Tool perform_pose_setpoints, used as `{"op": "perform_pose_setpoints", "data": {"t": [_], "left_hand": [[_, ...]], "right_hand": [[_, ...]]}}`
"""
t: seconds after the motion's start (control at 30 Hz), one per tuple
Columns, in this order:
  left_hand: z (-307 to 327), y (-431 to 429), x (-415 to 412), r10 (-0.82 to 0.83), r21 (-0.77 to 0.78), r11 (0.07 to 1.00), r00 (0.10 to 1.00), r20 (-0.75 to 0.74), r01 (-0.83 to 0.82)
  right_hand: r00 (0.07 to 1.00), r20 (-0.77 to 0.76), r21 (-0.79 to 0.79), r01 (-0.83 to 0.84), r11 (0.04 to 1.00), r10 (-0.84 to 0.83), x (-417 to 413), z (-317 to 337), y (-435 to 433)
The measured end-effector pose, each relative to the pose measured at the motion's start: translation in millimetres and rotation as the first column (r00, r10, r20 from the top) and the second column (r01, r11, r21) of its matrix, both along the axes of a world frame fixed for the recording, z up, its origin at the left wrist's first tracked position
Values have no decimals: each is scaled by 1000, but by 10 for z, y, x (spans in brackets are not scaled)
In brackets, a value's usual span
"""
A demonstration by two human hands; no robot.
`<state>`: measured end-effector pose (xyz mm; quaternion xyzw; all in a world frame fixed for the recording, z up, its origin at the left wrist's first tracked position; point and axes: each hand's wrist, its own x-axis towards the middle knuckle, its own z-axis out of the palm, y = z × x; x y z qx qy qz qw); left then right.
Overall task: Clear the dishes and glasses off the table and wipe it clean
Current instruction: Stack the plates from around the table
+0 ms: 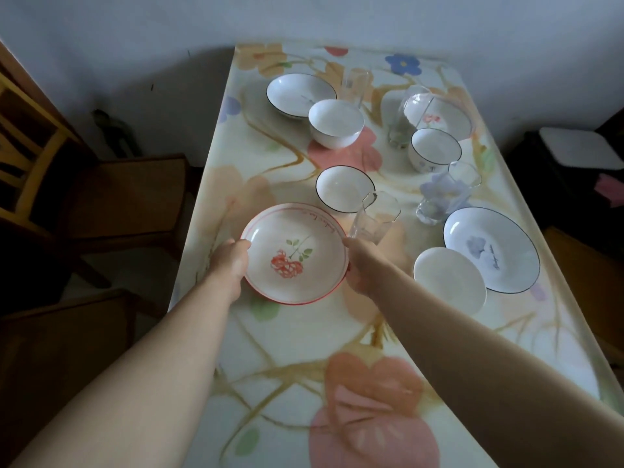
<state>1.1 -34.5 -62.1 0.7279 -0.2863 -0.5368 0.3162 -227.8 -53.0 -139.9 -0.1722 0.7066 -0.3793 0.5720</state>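
- Left hand (231, 261) and right hand (359, 271) each grip a rim of the rose plate (295, 253), at the table's (304, 366) near left.
- Clearing seems barely begun: bowls (344, 189) and glasses (374, 216) remain farther off, and wiping is not yet done.

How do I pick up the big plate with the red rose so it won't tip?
Take the rose plate by its raised rim on two opposite sides, coming in from left and right, as the left hand and right hand do here. It is wide and shallow, so a one-sided grip would likely tilt it. Mind the tall glass close to its right rim.
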Motion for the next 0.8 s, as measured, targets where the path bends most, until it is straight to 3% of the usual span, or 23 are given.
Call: {"op": "perform_pose_setpoints", "data": {"t": [0.13, 0.4, 0.6, 0.8], "left_hand": [[-11, 44, 41, 40, -1, 999, 999, -9, -40], [477, 484, -185, 92, -3, 996, 995, 28, -92], [607, 883, -530, 40, 21, 999, 981, 190, -45], [578, 1310, -901, -4, 66, 998, 986, 164, -7]], "right_hand": [[993, 118, 23, 11, 1000, -13, 189, 965, 382], [981, 182, 116, -83, 990, 61, 62, 1675, 959], [973, 169, 204, -189, 961, 155, -361, 1799, 1372], [972, 155, 277, -217, 936, 179, -1008, 1711, 1785]]}}
